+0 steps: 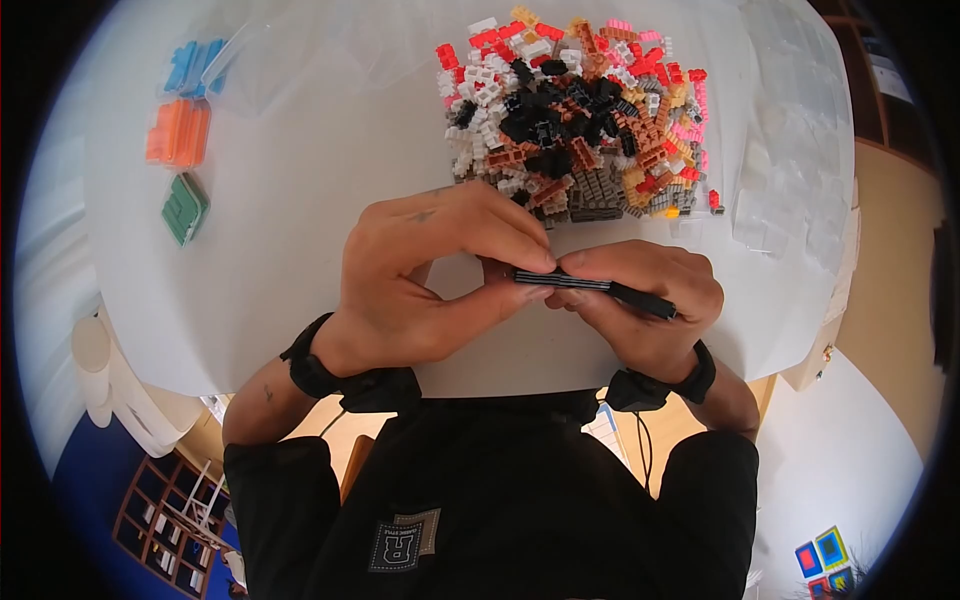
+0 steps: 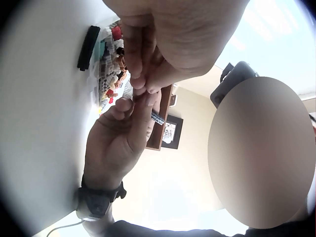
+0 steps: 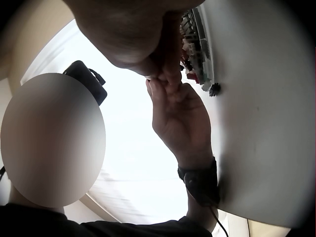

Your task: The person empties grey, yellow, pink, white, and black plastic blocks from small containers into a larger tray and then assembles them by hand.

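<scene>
Both hands meet in front of the brick pile, around a thin black strip (image 1: 575, 281) with pale lines along its side, which looks like stacked building bricks. My left hand (image 1: 400, 280) pinches the strip's left end between thumb and fingertips. Thumb and fingers of my right hand (image 1: 640, 285) pinch it near the middle, and its dark right end lies across that hand. In the left wrist view a short piece of the strip (image 2: 158, 118) sticks out past the right hand. The fingers hide most of the strip in the right wrist view.
A heap of small building bricks (image 1: 480, 130) in several colours lies beyond the hands. Blue (image 1: 195, 68), orange (image 1: 178, 133) and green brick pieces (image 1: 184, 210) stand at the table's left. Clear plastic packaging (image 1: 770, 200) lies at the right. A white table (image 1: 260, 300) carries everything.
</scene>
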